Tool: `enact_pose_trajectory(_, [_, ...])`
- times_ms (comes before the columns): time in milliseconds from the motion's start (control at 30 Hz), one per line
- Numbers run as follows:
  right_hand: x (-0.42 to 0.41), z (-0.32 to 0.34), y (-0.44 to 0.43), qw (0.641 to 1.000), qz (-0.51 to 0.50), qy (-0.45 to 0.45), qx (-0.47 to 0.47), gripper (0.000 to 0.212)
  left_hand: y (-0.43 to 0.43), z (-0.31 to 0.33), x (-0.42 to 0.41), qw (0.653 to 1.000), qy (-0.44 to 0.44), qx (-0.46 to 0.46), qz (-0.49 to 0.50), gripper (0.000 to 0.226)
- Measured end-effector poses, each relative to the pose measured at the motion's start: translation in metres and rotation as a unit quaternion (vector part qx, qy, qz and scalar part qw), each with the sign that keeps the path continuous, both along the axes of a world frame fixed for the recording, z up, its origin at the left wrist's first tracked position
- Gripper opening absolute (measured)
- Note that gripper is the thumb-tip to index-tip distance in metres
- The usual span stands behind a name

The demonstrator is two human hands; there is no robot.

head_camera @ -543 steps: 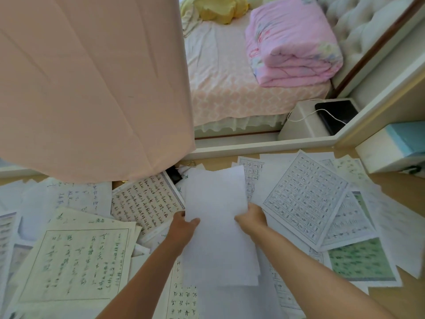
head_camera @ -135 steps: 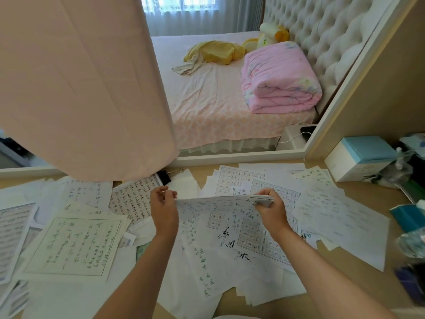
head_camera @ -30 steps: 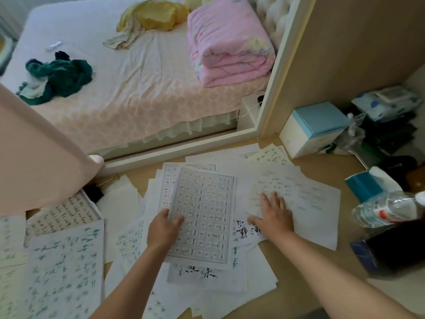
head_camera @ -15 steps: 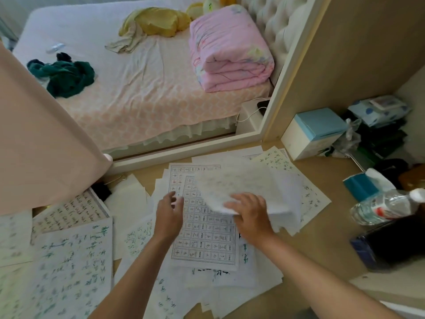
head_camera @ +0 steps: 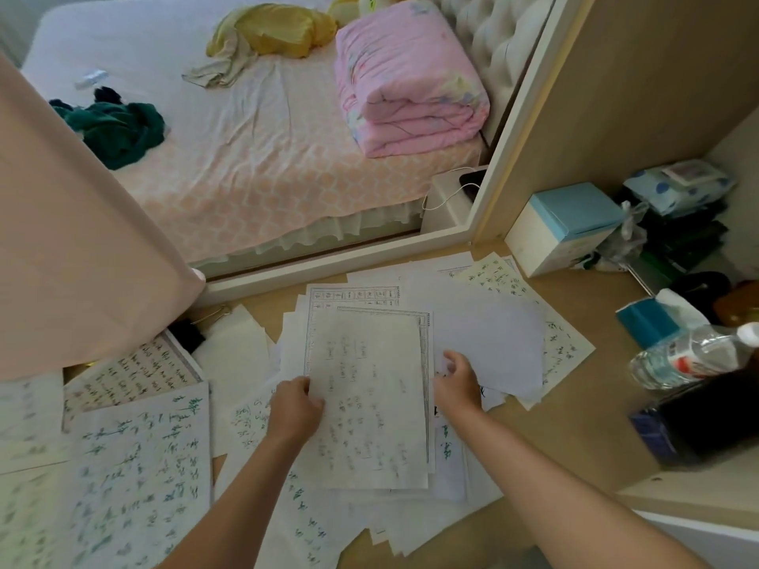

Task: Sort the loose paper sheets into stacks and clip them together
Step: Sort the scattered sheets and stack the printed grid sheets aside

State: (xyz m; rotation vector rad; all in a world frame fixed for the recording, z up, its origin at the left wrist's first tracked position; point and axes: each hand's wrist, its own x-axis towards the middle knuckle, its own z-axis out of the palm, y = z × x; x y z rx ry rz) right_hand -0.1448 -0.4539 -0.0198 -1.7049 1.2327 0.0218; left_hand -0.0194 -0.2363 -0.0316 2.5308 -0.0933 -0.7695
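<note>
Loose paper sheets cover the wooden desk (head_camera: 583, 404). In the middle lies a stack whose top sheet (head_camera: 369, 396) bears faint handwriting, with a gridded sheet (head_camera: 353, 295) showing beneath it. My left hand (head_camera: 295, 408) pinches the top sheet's left edge. My right hand (head_camera: 456, 379) hovers at the stack's right edge with fingers loosely curled and nothing in them, beside a blank white sheet (head_camera: 493, 342). Sheets with green writing (head_camera: 139, 478) lie to the left. A black binder clip (head_camera: 187, 334) sits under the pink fabric's edge.
Pink fabric (head_camera: 82, 240) hangs over the desk's left side. On the right stand a blue-lidded box (head_camera: 566, 223), a teal tissue pack (head_camera: 649, 322), a lying water bottle (head_camera: 690, 355) and a dark object (head_camera: 706, 416). A bed (head_camera: 267, 158) lies beyond the desk.
My right hand laid the sheet it carried onto the middle stack and let it go. My left hand shifted to the top sheet's left edge.
</note>
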Motion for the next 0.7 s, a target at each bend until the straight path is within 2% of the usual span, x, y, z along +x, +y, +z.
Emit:
enact_pose_trajectory(33, [0.007,0.001,0.000,0.998,-0.056,0.005,0.033,0.057,-0.003,-0.003,-0.002,1.000,-0.009,0.000,0.006,0.036])
enact_pose_trajectory(67, [0.013,0.002,0.000,0.996,-0.071,0.014,0.051,0.062,-0.008,-0.002,-0.005,1.000,0.000,-0.014,0.016,0.049])
enact_pose_trajectory(133, [0.023,0.004,0.002,0.996,-0.049,0.036,0.070,0.072,-0.015,-0.001,-0.007,0.996,0.028,-0.060,0.052,0.065])
enact_pose_trajectory(233, [0.032,0.001,0.000,0.991,-0.041,0.058,0.113,0.067,-0.017,-0.001,-0.006,0.994,0.030,-0.064,0.086,0.063])
enact_pose_trajectory(333, [0.037,-0.003,-0.005,0.987,-0.001,0.033,0.155,0.038,-0.016,0.001,-0.006,0.990,0.054,-0.079,0.106,0.049])
enact_pose_trajectory(400, [0.041,-0.001,-0.010,0.991,0.061,0.028,0.113,0.026,-0.019,0.002,-0.005,0.988,0.082,-0.092,0.092,0.036])
enact_pose_trajectory(467, [0.047,0.008,-0.027,0.992,0.115,0.021,0.041,0.019,-0.025,0.003,-0.003,0.992,0.064,-0.085,0.068,0.032])
enact_pose_trajectory(600, [0.061,0.025,-0.098,0.966,0.219,0.086,-0.110,0.022,-0.038,-0.001,0.007,0.999,-0.041,-0.028,-0.012,0.049])
enact_pose_trajectory(700, [0.071,0.029,-0.157,0.929,0.299,0.125,-0.179,0.023,-0.052,0.000,0.012,0.991,-0.084,0.038,-0.094,0.075])
